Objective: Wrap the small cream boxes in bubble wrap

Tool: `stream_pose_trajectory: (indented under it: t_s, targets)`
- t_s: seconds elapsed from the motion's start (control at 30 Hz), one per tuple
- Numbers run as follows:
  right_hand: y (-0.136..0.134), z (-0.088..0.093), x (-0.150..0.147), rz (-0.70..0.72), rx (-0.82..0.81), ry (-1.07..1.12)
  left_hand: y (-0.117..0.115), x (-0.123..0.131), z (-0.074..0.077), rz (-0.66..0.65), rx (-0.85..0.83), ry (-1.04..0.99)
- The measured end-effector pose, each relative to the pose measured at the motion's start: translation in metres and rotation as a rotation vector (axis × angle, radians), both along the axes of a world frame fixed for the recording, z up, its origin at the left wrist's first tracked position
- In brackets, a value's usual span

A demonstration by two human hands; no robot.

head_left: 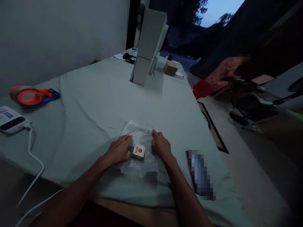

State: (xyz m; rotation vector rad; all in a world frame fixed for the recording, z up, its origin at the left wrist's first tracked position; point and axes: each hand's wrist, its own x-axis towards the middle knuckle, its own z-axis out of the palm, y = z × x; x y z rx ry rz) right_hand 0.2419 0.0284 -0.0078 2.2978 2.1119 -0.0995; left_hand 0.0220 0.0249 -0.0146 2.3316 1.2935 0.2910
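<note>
Head view, lower centre: left hand [118,152] and right hand [161,146], fingers pressing flat, unclenched, flank a small box [138,151] on bubble wrap [139,132].

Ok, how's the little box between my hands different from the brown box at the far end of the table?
The little box is pale with a red round mark on top; the brown box is plain cardboard. The little box lies on bubble wrap between the left hand and right hand; the brown box sits far off, untouched. The little box looks smaller, though distance makes that uncertain. Both rest on the cloth-covered table.
</note>
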Motion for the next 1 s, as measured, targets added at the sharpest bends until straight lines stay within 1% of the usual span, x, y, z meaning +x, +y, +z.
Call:
stream_pose_trajectory:
  t_s: [0.07,0.13,0.3,0.4,0.5,0.6,0.67,0.77,0.8,0.87,0.93,1.0]
  targets:
    - [-0.002,0.002,0.0,0.012,0.001,-0.005,-0.002,-0.002,0.0,-0.005,0.006,-0.018]
    - [-0.009,0.007,0.0,0.054,-0.006,-0.007,-0.008,-0.005,0.001,-0.007,0.021,-0.032]
    - [-0.04,0.016,0.003,0.166,-0.029,-0.11,-0.032,-0.009,0.003,-0.011,0.066,-0.019]
    - [-0.056,0.021,0.003,0.234,-0.023,-0.153,-0.046,-0.007,-0.001,-0.039,0.101,-0.063]
    - [-0.066,0.029,-0.006,0.301,0.021,-0.066,-0.056,-0.003,-0.008,-0.049,0.1,-0.078]
    - [-0.07,0.034,-0.023,0.353,0.057,0.055,-0.059,0.001,-0.015,-0.037,0.109,-0.062]
    - [-0.068,0.034,-0.033,0.363,0.048,0.083,-0.059,0.003,-0.017,-0.03,0.112,-0.043]
    - [-0.063,0.026,-0.04,0.325,0.039,0.111,-0.058,0.005,-0.017,-0.02,0.108,-0.007]
    - [-0.062,0.023,-0.039,0.308,0.067,0.137,-0.058,0.005,-0.016,-0.016,0.106,0.01]
    - [-0.061,0.017,-0.031,0.288,0.172,0.22,-0.056,0.006,-0.014,-0.004,0.106,0.045]
    - [-0.064,0.014,-0.016,0.267,0.316,0.321,-0.055,0.007,-0.013,0.015,0.109,0.08]
    - [-0.07,0.012,0.003,0.215,0.436,0.404,-0.053,0.008,-0.012,0.028,0.112,0.104]
